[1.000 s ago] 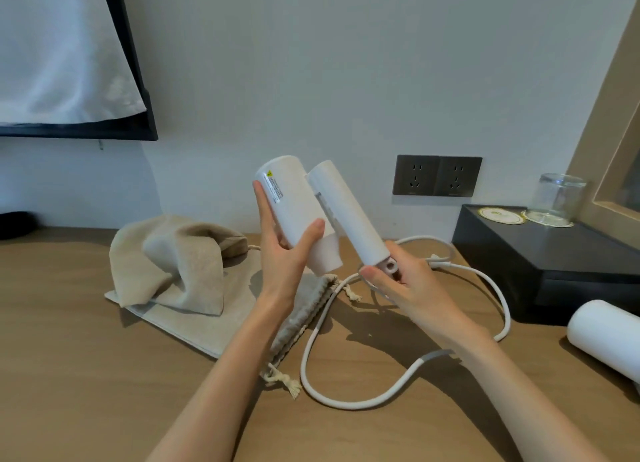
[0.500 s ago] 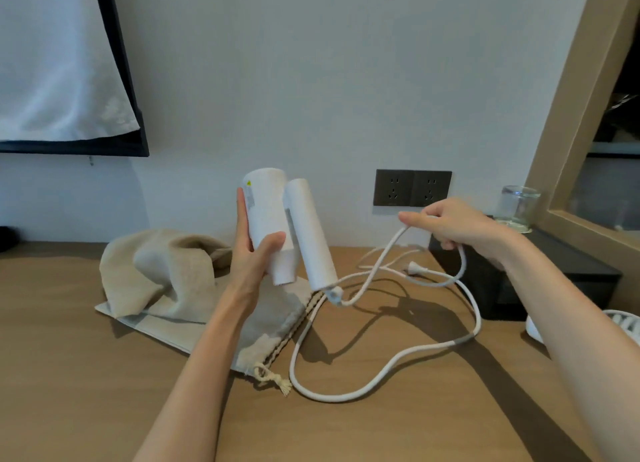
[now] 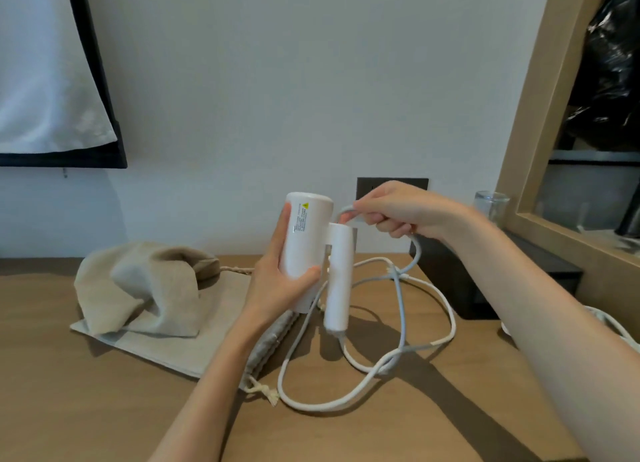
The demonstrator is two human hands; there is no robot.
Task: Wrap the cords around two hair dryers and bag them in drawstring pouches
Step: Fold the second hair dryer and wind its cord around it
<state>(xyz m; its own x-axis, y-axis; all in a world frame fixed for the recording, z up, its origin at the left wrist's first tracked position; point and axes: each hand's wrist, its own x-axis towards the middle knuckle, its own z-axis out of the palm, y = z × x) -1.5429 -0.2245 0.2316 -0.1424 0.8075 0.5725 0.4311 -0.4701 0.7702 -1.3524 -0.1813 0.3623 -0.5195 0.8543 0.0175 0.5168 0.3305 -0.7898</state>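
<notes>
The hair dryer (image 3: 304,247) is up off the table (image 3: 86,409) at mid-frame, and here's the shift: half a second ago the right hand (image 3: 401,212) had the cord (image 3: 401,316) stretched out toward 3 o'clock, well apart from the dryer. Now it has swung in and is laying that cord over the top of the folded handle (image 3: 340,281), right at the hinge. I'd call that the first turn of the wrap starting.

The barrel has straightened too. Its long axis now runs almost 12 to 6, labelled end up at 12. The handle lies parallel on its 3 o'clock side, cord exit pointing down to 6.

The left hand (image 3: 273,288) is wrapped round the barrel's lower half, thumb across the front. The right hand's fingers are curled, pinching the cord. The slack loops on the table from 5 to 3 o'clock. The drawstring pouches (image 3: 145,285) wait at 9 o'clock.
</notes>
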